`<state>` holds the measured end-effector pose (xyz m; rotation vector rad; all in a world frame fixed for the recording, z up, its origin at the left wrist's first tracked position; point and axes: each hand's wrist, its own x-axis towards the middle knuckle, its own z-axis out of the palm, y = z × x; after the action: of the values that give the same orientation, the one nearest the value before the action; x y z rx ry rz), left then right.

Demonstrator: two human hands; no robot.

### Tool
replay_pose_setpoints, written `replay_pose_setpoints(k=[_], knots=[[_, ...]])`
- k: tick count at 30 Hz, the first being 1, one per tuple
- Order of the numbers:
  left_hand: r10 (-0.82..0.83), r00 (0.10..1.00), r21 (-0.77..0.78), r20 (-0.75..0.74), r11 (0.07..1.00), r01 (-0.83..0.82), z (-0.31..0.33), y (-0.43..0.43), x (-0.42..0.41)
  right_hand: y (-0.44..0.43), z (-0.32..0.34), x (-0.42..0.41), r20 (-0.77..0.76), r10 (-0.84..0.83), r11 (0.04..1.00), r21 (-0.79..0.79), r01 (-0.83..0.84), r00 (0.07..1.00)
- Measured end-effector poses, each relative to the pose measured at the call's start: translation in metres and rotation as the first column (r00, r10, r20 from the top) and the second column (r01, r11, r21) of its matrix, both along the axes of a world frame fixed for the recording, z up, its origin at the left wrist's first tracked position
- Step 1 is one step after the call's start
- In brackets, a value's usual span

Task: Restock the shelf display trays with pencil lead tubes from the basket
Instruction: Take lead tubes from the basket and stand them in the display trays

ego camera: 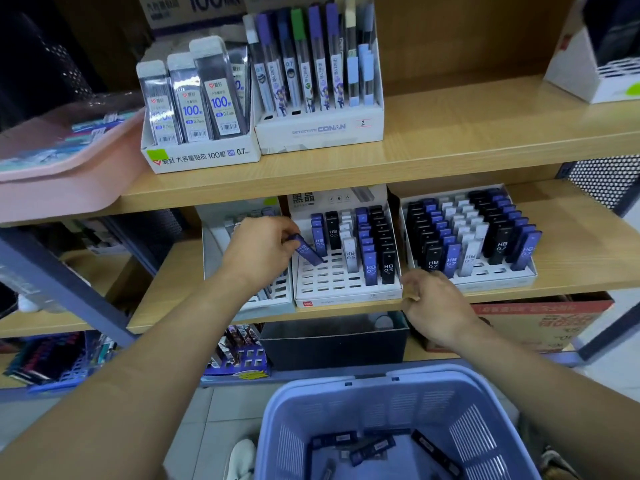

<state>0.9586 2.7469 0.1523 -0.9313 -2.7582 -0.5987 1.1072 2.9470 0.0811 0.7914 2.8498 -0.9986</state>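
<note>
The left hand (263, 247) pinches a blue tube (306, 252) between thumb and fingertips. The tube is tilted, its lower end at the slot grid of the HB 0.5 tray (332, 282), toward that tray's 9 o'clock side and just beside a standing blue row. The right hand (438, 301) lies at the tray's 4 o'clock corner, fingers curled against it and the shelf edge (346, 311); whether they clasp the tray cannot be told. The HB 0.7 tray (495, 278) stands at 3 o'clock of it, mostly filled. At 6 o'clock of the view, the lavender basket (415, 393) holds several loose tubes (372, 446) lying flat.
</note>
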Motion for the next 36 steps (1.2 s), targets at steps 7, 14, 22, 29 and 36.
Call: replay_pose_setpoints(k=[7, 14, 22, 29, 36], knots=[[-0.025, 0.996, -0.072, -0.082, 0.997, 0.019, -0.016, 0.022, -0.01, 0.002, -0.008, 0.0, 0.039, 0.013, 0.999, 0.041, -0.015, 0.999], [-0.089, 0.995, -0.188, -0.049, 0.979, 0.079, -0.028, 0.028, -0.019, 0.005, -0.01, -0.001, 0.029, 0.043, 0.993, 0.11, -0.046, 0.999], [-0.054, 0.997, -0.142, -0.046, 0.989, 0.047, -0.035, 0.036, -0.026, -0.009, -0.013, 0.003, 0.061, 0.189, 0.937, 0.287, -0.199, 0.98], [-0.044, 0.997, -0.157, -0.065, 0.987, 0.033, -0.048, 0.047, -0.036, -0.018, -0.016, -0.002, 0.067, 0.203, 0.945, 0.249, -0.213, 0.977], [-0.066, 0.986, -0.253, -0.155, 0.967, 0.025, -0.053, 0.04, -0.041, -0.014, -0.013, -0.002, 0.042, 0.217, 0.951, 0.217, -0.221, 0.975]])
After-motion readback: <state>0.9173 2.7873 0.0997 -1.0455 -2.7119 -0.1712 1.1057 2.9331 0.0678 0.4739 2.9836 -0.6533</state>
